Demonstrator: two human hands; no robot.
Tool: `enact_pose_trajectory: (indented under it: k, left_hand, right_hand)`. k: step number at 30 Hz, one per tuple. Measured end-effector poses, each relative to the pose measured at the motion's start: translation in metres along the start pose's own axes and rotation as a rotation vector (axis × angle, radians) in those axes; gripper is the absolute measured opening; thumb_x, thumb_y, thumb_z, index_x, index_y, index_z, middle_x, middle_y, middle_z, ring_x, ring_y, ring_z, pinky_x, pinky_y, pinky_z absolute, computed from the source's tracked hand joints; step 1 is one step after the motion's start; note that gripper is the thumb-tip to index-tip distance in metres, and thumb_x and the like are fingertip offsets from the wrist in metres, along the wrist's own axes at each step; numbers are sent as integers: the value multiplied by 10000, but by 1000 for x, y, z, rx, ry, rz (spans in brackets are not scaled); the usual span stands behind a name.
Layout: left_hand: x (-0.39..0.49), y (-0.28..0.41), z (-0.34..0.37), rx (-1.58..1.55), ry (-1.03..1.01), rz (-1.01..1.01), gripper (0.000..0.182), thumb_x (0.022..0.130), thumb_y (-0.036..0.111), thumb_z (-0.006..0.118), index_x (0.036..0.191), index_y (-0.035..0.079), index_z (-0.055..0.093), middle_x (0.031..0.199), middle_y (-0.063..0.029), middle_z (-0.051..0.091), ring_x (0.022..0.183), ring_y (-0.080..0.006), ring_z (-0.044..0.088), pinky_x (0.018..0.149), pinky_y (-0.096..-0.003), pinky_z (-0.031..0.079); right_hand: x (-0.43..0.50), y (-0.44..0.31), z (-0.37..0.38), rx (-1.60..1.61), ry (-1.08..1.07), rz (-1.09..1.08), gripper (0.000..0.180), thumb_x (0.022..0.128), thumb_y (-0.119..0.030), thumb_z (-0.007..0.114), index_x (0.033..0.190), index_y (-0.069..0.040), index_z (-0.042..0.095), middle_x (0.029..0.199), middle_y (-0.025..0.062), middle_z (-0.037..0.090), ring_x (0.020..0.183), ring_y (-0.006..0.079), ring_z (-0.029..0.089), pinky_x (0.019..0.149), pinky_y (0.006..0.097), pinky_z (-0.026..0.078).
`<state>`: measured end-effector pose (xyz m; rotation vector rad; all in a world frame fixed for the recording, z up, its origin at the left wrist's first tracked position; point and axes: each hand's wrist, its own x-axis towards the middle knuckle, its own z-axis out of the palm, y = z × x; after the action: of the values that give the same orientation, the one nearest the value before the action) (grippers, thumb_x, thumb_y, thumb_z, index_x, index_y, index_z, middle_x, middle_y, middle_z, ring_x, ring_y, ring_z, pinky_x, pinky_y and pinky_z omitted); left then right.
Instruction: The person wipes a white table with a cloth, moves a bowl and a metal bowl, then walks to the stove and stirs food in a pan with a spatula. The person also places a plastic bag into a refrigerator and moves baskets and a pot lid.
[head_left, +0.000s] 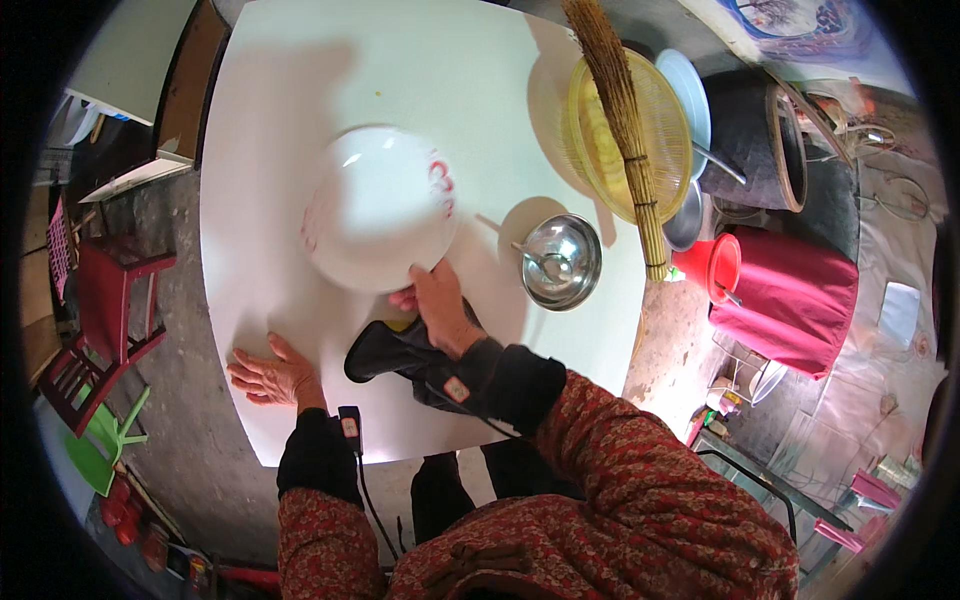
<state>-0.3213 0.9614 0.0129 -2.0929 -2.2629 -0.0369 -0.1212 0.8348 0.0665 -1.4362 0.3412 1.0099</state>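
Observation:
My right hand (442, 306) grips the near rim of a white plate (379, 214) with red decoration, thumb on top and fingers partly hidden under the rim. Whether the plate is lifted off the table is hard to tell. Palm down on the white table (289, 90), my left hand (275, 373) lies near the left edge with its fingers apart and nothing in it. A crumpled black cloth item (394, 351) lies under my right wrist. To the right of the plate stands a shiny metal bowl (562, 262) with a spoon (527, 252) in it.
A straw whisk broom (626, 127) lies across a yellow plastic basket (592, 142) at the table's right edge. Beyond are a dark vat (739, 142), a red plastic container (705, 262) and a red cloth-covered surface (795, 300). A red wooden chair (109, 307) stands at left.

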Motion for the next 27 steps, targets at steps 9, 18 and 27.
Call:
enact_pose_trajectory:
  k: [9,18,27]
  left_hand:
    - [0,-1,2,3,42,16,717,816,622,405,1363,175,278,1445,-127,198,1324,-291,148,1012,-500,150]
    - [-1,-2,2,-6,40,52,696,842,612,362,1365,165,264,1443,-148,188,1317,-322,155,1016,-493,149]
    - [1,-7,10,-32,86,67,728,825,650,346,1359,162,269,1436,-140,209,1313,-309,168,1007,-485,160]
  right_hand:
    - [-60,9,-20,-220,-208,273,275,885,-177,468,1092,3,467,845,70,591,614,133,603,533,229,473]
    - [-74,-141,-166,-1088,306,-726,308,819,-88,576,1112,-14,519,985,128,571,855,202,563,736,283,458]
    - [-52,-96,-191,-1434,378,-798,558,762,-192,638,1238,-6,415,1241,212,425,1125,361,422,951,408,340]
